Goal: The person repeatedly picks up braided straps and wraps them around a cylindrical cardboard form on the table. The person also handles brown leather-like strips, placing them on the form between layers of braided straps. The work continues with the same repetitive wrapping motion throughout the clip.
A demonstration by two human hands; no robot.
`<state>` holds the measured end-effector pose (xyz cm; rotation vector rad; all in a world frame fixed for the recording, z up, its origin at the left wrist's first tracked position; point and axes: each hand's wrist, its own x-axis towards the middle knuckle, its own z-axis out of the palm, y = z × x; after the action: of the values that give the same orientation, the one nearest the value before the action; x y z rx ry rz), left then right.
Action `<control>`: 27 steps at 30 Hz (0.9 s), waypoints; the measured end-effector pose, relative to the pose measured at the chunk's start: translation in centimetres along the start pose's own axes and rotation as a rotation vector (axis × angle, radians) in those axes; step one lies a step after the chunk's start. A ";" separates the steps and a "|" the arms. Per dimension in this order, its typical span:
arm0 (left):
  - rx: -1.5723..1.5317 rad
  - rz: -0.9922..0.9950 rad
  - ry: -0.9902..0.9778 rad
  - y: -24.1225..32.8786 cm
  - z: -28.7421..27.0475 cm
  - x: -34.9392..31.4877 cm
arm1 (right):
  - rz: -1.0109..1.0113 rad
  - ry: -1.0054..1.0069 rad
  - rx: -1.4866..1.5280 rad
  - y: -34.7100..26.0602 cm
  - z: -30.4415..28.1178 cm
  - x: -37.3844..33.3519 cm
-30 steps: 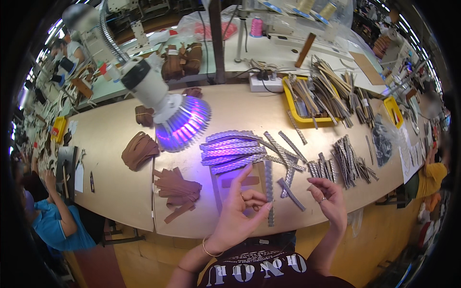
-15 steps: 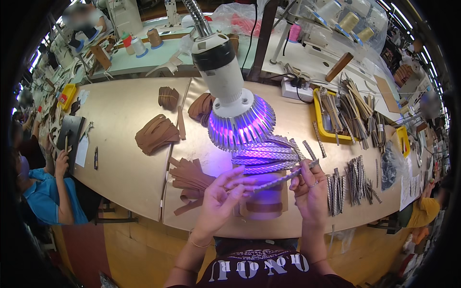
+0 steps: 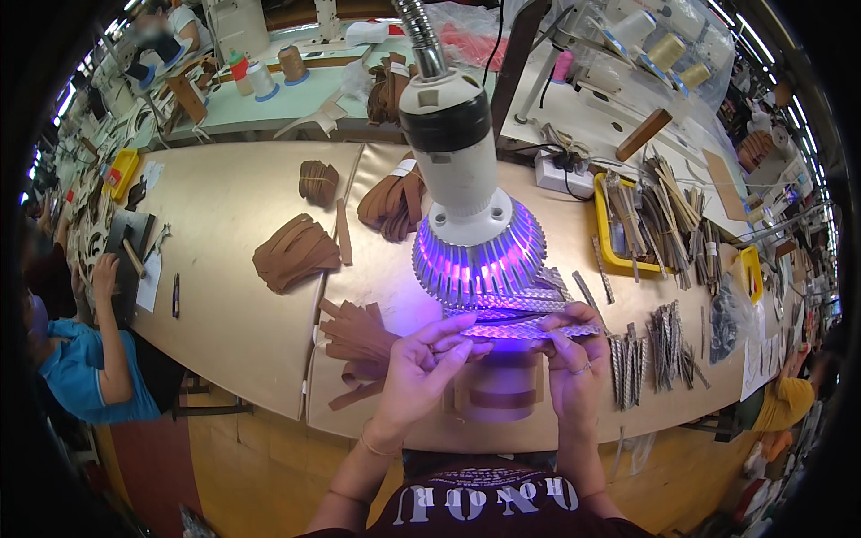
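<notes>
From the head camera: I held a braided strip point(image 3: 525, 330) level under the violet lamp point(image 3: 475, 242) near the desk's point(image 3: 224, 296) front edge, its long axis running left to right. My left hand point(image 3: 421, 363) pinched one end, my right hand point(image 3: 574, 359) the other, both equally near; brown leather pieces point(image 3: 354, 336) lay just left.
</notes>
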<state>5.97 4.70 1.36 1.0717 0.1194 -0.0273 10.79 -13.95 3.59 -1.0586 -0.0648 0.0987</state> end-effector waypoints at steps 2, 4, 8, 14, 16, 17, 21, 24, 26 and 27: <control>-0.009 -0.001 0.024 -0.2 -0.1 0.1 | -0.045 -0.015 -0.076 -0.1 -0.2 -0.1; -0.036 -0.004 0.037 -0.3 0.0 0.3 | -0.071 -0.042 -0.097 -0.2 -0.5 -0.1; -0.048 -0.020 0.025 -0.3 0.1 0.6 | -0.093 -0.117 -0.180 -0.9 -0.9 -0.1; 0.050 0.093 0.075 -1.0 1.7 -0.3 | -0.649 0.100 -1.495 -4.1 0.5 -0.9; 0.133 0.142 0.035 -1.3 2.2 -1.4 | -0.686 -0.039 -1.912 -5.6 1.4 -1.9; 0.115 0.156 0.022 -1.4 2.4 -1.9 | -0.638 -0.161 -1.889 -5.5 1.9 -2.0; 0.174 0.273 0.086 -2.8 2.2 -3.1 | -0.293 -0.454 -1.733 -5.0 2.7 -1.7; 0.470 0.414 0.241 -4.6 1.3 -3.4 | -0.117 -0.426 -1.577 -3.9 2.8 -1.1; 0.693 0.488 0.284 -5.8 0.5 -3.3 | -0.077 -0.361 -1.581 -3.5 2.8 -0.5; 0.721 0.456 0.278 -6.4 0.5 -3.5 | -0.042 -0.365 -1.605 -3.4 2.9 -0.2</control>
<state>2.03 1.11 -3.59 1.7990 0.1153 0.5261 10.44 -13.16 7.94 -2.6285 -0.5646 0.2093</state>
